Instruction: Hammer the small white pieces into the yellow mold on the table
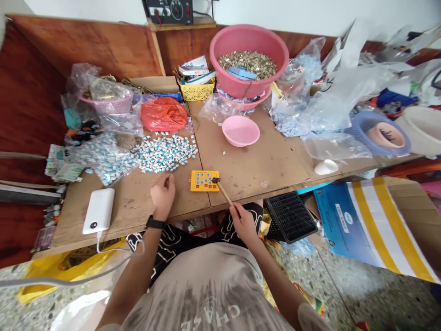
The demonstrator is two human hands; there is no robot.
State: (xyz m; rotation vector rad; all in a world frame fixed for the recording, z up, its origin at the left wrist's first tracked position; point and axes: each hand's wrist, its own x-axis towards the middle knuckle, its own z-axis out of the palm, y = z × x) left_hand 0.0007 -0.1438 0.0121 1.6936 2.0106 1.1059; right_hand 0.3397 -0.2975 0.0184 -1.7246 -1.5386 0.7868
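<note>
A yellow plastic tray (194, 183) lies flat near the table's front edge, with small blue-and-white parts and several brown spots in its grid. My right hand (245, 223) is closed round the wooden handle of a small hammer (225, 193). The hammer's dark head is over the tray's right side; whether it touches is unclear. My left hand (163, 195) rests on the table left of the tray, its fingers curled and closed. What those fingers hold, if anything, is hidden. Just beyond it spreads a pile of small white-and-blue plastic parts (165, 154).
A pink bowl (241, 131) stands behind the tray. Farther back is a large red basin (248, 85) of small metal pieces. A white power bank (99, 210) with a cable lies at left. Plastic bags (320, 105) and a white cup (325, 167) are at right.
</note>
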